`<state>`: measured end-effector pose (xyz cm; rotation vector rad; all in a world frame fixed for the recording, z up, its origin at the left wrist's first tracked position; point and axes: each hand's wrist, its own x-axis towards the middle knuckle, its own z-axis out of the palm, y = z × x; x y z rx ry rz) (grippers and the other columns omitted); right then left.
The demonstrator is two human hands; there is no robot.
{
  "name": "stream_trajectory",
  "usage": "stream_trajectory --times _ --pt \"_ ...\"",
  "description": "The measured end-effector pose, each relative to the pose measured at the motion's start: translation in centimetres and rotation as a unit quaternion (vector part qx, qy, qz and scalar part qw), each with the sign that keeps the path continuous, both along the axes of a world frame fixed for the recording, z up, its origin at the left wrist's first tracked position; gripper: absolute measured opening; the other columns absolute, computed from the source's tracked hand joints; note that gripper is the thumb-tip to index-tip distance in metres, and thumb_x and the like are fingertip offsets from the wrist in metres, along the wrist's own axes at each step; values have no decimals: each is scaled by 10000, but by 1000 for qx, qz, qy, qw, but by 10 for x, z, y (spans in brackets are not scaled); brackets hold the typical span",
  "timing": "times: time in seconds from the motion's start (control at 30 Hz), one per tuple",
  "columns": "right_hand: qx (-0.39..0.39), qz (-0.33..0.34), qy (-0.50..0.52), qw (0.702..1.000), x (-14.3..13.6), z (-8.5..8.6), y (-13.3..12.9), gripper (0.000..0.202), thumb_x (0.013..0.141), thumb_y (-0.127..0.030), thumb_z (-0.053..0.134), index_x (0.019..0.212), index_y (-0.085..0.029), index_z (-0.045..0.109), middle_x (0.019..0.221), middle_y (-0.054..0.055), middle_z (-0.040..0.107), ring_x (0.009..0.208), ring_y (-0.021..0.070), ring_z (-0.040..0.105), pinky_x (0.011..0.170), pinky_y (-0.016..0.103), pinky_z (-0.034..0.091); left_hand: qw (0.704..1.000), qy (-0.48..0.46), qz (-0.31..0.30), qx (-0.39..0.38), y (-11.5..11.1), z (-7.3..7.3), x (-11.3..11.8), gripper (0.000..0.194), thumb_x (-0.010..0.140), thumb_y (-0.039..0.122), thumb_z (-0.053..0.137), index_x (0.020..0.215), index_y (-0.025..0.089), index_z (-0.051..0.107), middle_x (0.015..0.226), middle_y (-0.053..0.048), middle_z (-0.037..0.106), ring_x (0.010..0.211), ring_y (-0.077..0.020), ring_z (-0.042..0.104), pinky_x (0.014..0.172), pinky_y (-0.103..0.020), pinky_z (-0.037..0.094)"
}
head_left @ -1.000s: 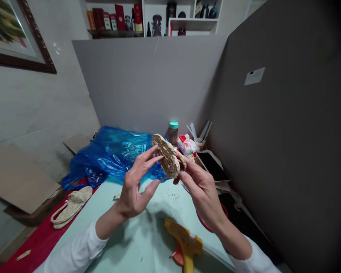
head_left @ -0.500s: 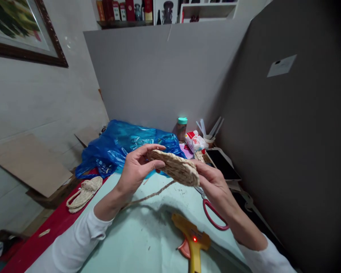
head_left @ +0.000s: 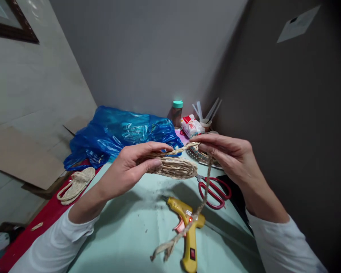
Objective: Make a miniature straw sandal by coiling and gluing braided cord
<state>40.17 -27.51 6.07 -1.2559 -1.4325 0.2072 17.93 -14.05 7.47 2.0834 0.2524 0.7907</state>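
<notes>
My left hand [head_left: 133,165] pinches the left end of a coiled, flattened oval of braided straw [head_left: 174,168], held above the table. From the coil a loose braid [head_left: 184,148] runs right to my right hand [head_left: 230,153], whose thumb and fingers grip it. Its tail hangs down from there across a yellow glue gun [head_left: 190,235], which lies on the pale green surface with a red light lit. Red-handled scissors [head_left: 215,192] lie beneath my right hand, their blades partly hidden.
A blue plastic bag [head_left: 122,131] fills the back left. Behind my hands stand a jar with a turquoise lid [head_left: 177,113], a white and red packet [head_left: 192,126] and a cup of sticks [head_left: 205,122]. A woven straw piece [head_left: 78,185] rests on red cloth [head_left: 31,242] at left.
My right hand has let go of the coil's end and moved right, now holding the loose braid. The tail has swung from the left to over the glue gun. The view has tilted down.
</notes>
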Motion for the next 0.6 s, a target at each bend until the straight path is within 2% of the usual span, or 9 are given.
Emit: stream_trajectory --times 0.17,0.33,0.43,0.53,0.6 --pt "2 -19 -37 999 -5 5 -3 139 963 -225 638 1022 -224 764 994 -3 741 906 135 680 843 232 509 999 6 0 37 -4 -3 0 190 903 170 649 1036 234 769 975 -15 774 810 -150 721 702 -204 583" --pt "22 -24 -81 996 -4 9 -3 108 935 -226 674 993 -224 764 964 20 726 887 166 653 828 294 504 995 18 -10 96 -9 -3 -1 166 902 165 648 962 236 786 880 -20 761 766 -162 703 696 -235 577" --pt "39 -9 -132 990 1 11 7 114 938 -205 665 984 -225 768 940 13 731 891 165 635 836 299 488 995 26 -30 90 -14 -1 -2 154 906 175 647 957 232 780 860 -22 759 760 -169 701 666 -232 577" --pt "41 27 -194 980 7 15 22 153 965 -247 625 1005 -221 770 949 26 741 862 174 632 806 307 484 997 38 -34 61 -18 0 -3 160 918 174 625 969 228 766 869 -20 756 742 -162 695 629 -216 565" --pt "24 52 -211 976 8 19 32 180 973 -277 602 1004 -223 770 940 23 741 833 168 640 762 289 485 998 35 -32 41 -20 -2 -3 183 918 187 624 1042 242 748 913 -21 749 745 -164 690 622 -220 563"
